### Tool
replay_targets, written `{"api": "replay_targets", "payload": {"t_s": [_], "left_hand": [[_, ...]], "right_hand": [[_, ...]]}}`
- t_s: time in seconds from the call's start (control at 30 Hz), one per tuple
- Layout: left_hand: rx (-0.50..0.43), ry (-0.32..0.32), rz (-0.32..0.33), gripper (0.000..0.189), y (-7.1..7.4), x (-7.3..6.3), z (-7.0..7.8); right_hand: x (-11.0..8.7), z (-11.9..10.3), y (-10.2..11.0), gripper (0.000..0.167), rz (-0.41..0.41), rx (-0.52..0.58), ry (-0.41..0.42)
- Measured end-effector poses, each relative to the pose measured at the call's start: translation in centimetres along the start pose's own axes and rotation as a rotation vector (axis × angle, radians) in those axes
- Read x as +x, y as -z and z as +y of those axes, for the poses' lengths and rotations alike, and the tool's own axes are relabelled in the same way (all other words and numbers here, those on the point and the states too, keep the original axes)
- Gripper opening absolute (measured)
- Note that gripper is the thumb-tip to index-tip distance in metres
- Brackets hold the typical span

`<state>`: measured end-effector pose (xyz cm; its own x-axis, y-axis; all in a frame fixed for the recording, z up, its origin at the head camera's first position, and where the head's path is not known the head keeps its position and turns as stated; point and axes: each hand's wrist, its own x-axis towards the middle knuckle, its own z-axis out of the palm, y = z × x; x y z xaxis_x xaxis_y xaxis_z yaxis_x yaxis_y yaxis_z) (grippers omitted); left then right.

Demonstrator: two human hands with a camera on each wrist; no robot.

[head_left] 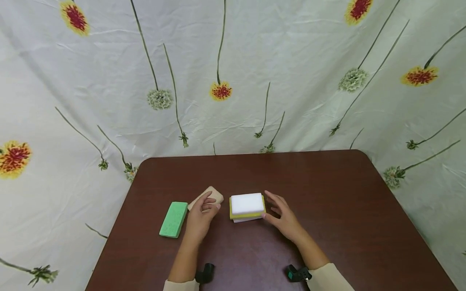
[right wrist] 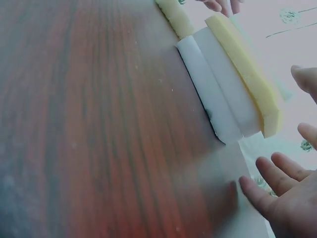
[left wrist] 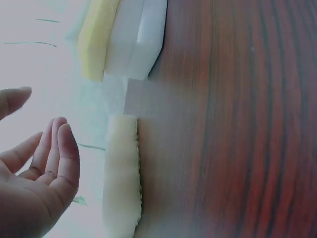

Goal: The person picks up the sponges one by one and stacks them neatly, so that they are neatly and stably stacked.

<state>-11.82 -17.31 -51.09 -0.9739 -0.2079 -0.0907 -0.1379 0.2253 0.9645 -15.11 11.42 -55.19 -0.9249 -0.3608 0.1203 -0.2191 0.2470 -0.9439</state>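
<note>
A stack of sponges stands mid-table: a white sponge (head_left: 247, 203) on top, a yellow sponge (right wrist: 247, 77) under it, and white layers (right wrist: 210, 91) at the bottom. My right hand (head_left: 287, 220) is at the stack's right side, fingers spread and thumb near its front corner. To the left lies a beige sponge (head_left: 216, 195), flat on the table and partly hidden by my left hand (head_left: 199, 220). That hand hovers over it with loosely bent fingers, holding nothing; in the left wrist view its fingers are apart from the beige sponge.
A green sponge (head_left: 174, 219) lies left of the beige one on the dark brown table (head_left: 309, 182). Behind the table hangs a pale cloth (head_left: 291, 60) printed with flowers. Each wrist wears a small black device (head_left: 206, 273).
</note>
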Motion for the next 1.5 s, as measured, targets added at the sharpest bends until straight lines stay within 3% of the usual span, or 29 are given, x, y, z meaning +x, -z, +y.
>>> {"api": "replay_targets", "payload": {"t_s": [0.17, 0.27, 0.67, 0.9, 1.27, 1.5], "left_hand": [[-0.008, 0.047, 0.074, 0.058, 0.9, -0.2, -0.6], [0.027, 0.074, 0.072, 0.062, 1.6, -0.2, -1.2], [0.195, 0.180, 0.037, 0.080, 4.1, 0.0, -2.7], [0.239, 0.183, 0.029, 0.084, 4.6, 0.0, -2.9], [0.336, 0.184, -0.008, 0.091, 4.8, -0.2, -3.1], [0.432, 0.154, 0.017, 0.085, 4.9, 0.0, -3.2]], "right_hand": [[0.4, -0.2, -0.4, 0.070, 0.024, -0.007, 0.083], [0.7, -0.2, -0.5, 0.066, 0.033, -0.015, 0.106], [1.0, -1.0, -0.7, 0.060, 0.020, -0.032, 0.037], [1.1, -1.4, -1.0, 0.058, 0.023, -0.053, 0.009], [1.1, -1.1, -1.4, 0.055, 0.039, -0.064, 0.032], [1.2, -1.3, -1.3, 0.053, 0.045, -0.087, 0.026]]}}
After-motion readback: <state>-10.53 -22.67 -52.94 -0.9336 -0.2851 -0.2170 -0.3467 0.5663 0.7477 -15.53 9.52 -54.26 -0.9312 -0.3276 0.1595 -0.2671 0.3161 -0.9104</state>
